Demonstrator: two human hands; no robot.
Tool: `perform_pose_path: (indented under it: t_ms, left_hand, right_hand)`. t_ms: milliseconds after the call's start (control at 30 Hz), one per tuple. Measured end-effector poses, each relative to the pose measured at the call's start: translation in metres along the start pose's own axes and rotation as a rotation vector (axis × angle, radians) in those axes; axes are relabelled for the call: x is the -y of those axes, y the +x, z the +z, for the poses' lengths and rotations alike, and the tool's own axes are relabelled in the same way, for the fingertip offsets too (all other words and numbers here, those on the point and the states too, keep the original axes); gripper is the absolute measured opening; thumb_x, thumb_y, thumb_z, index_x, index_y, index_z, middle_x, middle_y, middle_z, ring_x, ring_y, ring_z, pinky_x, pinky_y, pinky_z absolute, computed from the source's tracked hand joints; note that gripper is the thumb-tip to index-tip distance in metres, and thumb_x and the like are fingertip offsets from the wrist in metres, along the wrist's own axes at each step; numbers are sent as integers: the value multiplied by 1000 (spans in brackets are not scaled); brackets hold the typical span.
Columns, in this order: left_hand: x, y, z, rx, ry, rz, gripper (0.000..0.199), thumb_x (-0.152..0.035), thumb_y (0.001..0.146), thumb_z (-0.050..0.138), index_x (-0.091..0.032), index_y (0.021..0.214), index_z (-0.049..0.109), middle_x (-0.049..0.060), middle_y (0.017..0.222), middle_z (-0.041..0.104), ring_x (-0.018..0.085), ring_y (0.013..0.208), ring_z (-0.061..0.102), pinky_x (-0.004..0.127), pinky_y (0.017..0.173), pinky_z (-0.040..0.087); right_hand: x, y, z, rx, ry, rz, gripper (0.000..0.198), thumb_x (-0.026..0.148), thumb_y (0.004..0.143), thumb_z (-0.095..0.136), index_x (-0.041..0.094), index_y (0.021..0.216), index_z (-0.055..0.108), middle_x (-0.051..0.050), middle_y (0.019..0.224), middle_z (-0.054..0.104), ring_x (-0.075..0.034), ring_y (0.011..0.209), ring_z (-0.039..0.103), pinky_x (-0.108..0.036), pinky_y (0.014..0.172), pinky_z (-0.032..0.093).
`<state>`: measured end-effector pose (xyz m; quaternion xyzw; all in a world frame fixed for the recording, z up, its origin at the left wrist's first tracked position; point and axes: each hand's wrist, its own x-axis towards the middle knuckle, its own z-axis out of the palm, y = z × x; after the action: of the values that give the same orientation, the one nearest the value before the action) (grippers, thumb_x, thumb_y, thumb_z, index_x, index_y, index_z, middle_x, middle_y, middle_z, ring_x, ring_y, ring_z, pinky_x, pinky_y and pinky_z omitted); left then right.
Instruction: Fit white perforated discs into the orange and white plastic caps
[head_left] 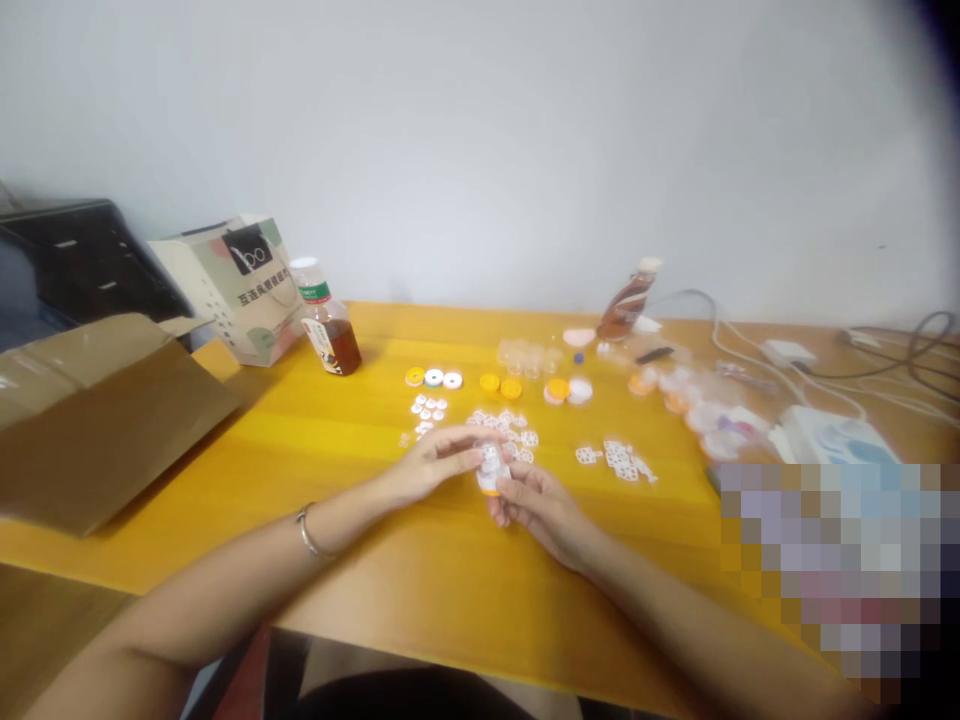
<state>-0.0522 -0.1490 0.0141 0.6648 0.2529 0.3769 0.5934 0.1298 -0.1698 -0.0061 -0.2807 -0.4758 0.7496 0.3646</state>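
Both hands meet over the middle of the table. My left hand (442, 462) pinches the upper left side of a small clear plastic container with an orange rim (491, 470). The fingers of my right hand (544, 508) close on its lower right side. Blur hides the details of what is inside it. Just beyond the hands lie many white openwork plastic pieces (499, 420), partly covered by my left hand. Several small white parts (430, 407) sit to their left. More white openwork pieces (621, 460) lie to the right of my right hand.
Behind are white rings (442, 379), orange rings (500, 385) and clear cups (529, 357). Two drink bottles (341, 345) (628, 302) stand farther back. A cardboard box (112, 420) and paper bag (240, 290) occupy the left; cables (795, 375) run at right.
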Motion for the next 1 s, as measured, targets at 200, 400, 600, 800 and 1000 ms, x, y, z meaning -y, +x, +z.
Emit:
perform_pose_path:
  t_ms: [200, 400, 600, 800, 1000]
  left_hand:
    - [5, 0, 2, -229, 204, 59, 45, -30, 75, 63, -21, 116, 51, 9, 115, 54, 23, 108, 48, 34, 87, 40]
    - [-3, 0, -1, -22, 131, 29, 29, -24, 83, 52, -19, 111, 53, 10, 116, 53, 21, 105, 51, 37, 90, 39]
    - [7, 1, -2, -291, 200, 36, 44, -24, 71, 67, -20, 110, 48, 9, 109, 53, 21, 102, 49, 36, 87, 39]
    - [11, 2, 5, -116, -26, 46, 34, -26, 82, 53, -20, 115, 43, 10, 118, 49, 21, 109, 47, 36, 91, 37]
    - [17, -2, 17, -378, 96, 113, 36, -27, 83, 52, -21, 115, 35, 6, 97, 54, 15, 92, 52, 34, 86, 39]
  right_hand:
    - [6, 4, 0, -76, -174, -20, 22, 34, 71, 67, 16, 79, 58, 2, 61, 59, -7, 53, 51, -22, 55, 38]
    - [4, 4, 0, -54, -112, 22, 21, 35, 72, 65, 16, 75, 57, 2, 61, 60, -7, 53, 52, -22, 55, 38]
    - [4, 4, 1, -83, -90, 29, 21, 34, 71, 67, 16, 76, 57, 1, 63, 61, -7, 55, 53, -22, 57, 38]
    - [4, 3, 1, -85, -60, 28, 21, 35, 71, 66, 16, 76, 57, 0, 66, 62, -8, 58, 54, -22, 59, 39]
    - [2, 5, 0, -62, -90, 36, 23, 36, 71, 66, 16, 79, 58, 1, 66, 61, -8, 57, 54, -22, 58, 39]
